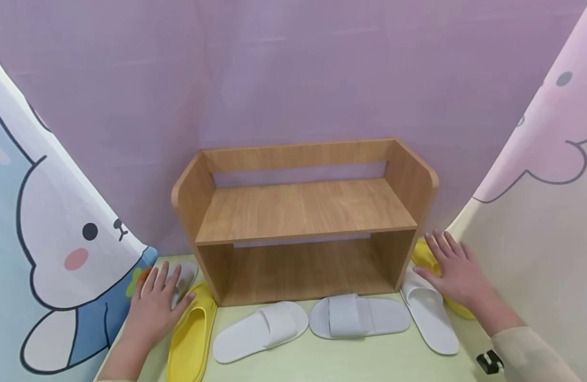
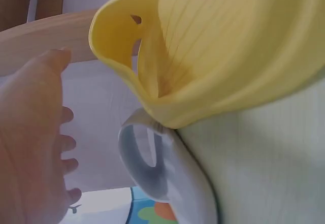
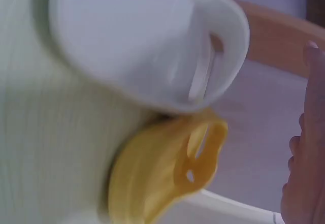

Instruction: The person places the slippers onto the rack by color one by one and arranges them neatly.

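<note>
My left hand (image 1: 152, 307) hovers with fingers spread, holding nothing, over the left side by a yellow slipper (image 1: 190, 339) and a white slipper (image 1: 186, 278) partly hidden behind the fingers. On the right, my right hand (image 1: 458, 270) is also spread, above a white slipper (image 1: 429, 313) and a second yellow slipper (image 1: 423, 255) that the hand partly covers. Both wrist views show the hands apart from the slippers. In front of the wooden shelf lie a white fabric slipper (image 1: 245, 337) and a greyish fabric slipper (image 1: 384, 317), turned sideways.
The two-tier wooden shelf (image 1: 305, 209) stands in the middle, against a purple cloth backdrop (image 1: 293, 69). Cartoon-printed cloths hang at left (image 1: 59, 254) and right (image 1: 537, 223). A small black object (image 1: 489, 362) lies near my right sleeve on the pale green surface (image 1: 293, 366).
</note>
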Motion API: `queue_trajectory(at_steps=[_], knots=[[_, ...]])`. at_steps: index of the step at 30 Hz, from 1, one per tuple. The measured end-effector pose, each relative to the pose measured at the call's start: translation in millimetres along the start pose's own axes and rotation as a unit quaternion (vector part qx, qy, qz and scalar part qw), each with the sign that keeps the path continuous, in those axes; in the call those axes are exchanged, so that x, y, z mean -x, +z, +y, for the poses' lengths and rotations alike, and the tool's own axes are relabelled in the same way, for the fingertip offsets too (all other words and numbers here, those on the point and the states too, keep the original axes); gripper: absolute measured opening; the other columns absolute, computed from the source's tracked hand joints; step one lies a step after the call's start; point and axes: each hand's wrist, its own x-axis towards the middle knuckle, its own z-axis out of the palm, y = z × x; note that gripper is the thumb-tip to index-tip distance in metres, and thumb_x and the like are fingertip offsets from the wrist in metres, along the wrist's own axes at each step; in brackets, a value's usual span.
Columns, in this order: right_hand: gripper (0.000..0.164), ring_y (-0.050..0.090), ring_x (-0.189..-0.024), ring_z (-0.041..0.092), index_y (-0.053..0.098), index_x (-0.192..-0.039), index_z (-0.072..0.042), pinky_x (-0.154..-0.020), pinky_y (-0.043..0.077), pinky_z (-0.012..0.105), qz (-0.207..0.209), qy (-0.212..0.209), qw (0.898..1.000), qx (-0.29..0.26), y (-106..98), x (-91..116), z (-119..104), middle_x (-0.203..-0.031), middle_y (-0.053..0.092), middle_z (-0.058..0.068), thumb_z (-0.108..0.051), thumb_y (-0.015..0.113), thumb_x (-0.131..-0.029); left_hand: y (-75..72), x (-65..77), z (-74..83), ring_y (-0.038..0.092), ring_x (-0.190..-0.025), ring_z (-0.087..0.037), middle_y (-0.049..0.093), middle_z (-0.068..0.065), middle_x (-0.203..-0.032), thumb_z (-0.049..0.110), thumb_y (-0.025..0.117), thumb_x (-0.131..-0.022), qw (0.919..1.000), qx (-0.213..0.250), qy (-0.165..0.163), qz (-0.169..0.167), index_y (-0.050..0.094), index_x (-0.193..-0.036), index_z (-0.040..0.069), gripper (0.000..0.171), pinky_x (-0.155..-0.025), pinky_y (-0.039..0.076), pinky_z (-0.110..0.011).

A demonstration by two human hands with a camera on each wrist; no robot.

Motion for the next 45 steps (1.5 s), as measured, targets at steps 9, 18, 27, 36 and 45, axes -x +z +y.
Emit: queue_trajectory(at_steps=[9, 18, 27, 36, 45], knots=[[0.077, 0.042, -0.147, 0.061, 0.050, -0.161, 0.003, -0.116, 0.033, 0.082, 0.063, 0.016, 0.977, -0.205, 10, -5, -21, -0.159, 0.051, 0.034, -0.031, 0.082, -0.100, 1.4, 4.9, -5.8, 0.037, -0.144, -0.060, 0.039, -0.038, -0.162, 0.049, 0.078, -0.101, 0.9949, 0.073, -0.042, 0.054, 0.047, -0.160, 0.001, 0.083, -0.111, 0.031, -0.090], [0.058, 0.061, -0.132, 0.048, 0.062, -0.150, -0.002, -0.106, 0.053, 0.035, 0.096, 0.043, 0.957, -0.269, 11, -1, -45, -0.146, 0.067, 0.021, -0.020, 0.085, -0.099, 5.9, 19.8, -21.6, 0.045, -0.134, -0.059, 0.043, -0.035, -0.156, 0.036, 0.084, -0.098, 0.9886, 0.119, -0.048, 0.077, 0.052, -0.153, -0.004, 0.076, -0.102, 0.041, -0.087], [0.050, 0.062, -0.117, 0.003, 0.066, -0.147, -0.006, -0.096, 0.048, 0.006, 0.132, 0.071, 0.933, -0.328, 17, 3, -64, -0.134, 0.072, 0.014, -0.011, 0.083, -0.100, 3.2, 28.6, -34.3, 0.039, -0.135, -0.062, 0.035, -0.040, -0.158, 0.039, 0.089, -0.092, 0.9870, 0.120, -0.106, 0.017, 0.047, -0.156, -0.005, 0.088, -0.107, 0.039, -0.088], [0.046, 0.065, -0.105, -0.005, 0.068, -0.141, 0.001, -0.093, 0.054, 0.008, 0.180, 0.080, 0.907, -0.372, 26, 2, -74, -0.124, 0.075, 0.020, 0.004, 0.082, -0.097, 11.2, 34.9, -48.5, 0.039, -0.132, -0.064, 0.033, -0.043, -0.153, 0.042, 0.092, -0.088, 0.9856, 0.118, -0.121, -0.004, 0.045, -0.154, -0.010, 0.096, -0.107, 0.040, -0.086], [0.043, 0.064, -0.104, -0.003, 0.066, -0.138, 0.002, -0.087, 0.054, 0.006, 0.198, 0.123, 0.891, -0.389, 34, -1, -81, -0.120, 0.074, 0.021, 0.004, 0.081, -0.097, 22.0, 39.2, -60.1, 0.035, -0.134, -0.066, 0.028, -0.047, -0.156, 0.062, 0.093, -0.082, 0.9775, 0.133, -0.155, -0.053, 0.037, -0.160, -0.009, 0.119, -0.108, 0.040, -0.087]])
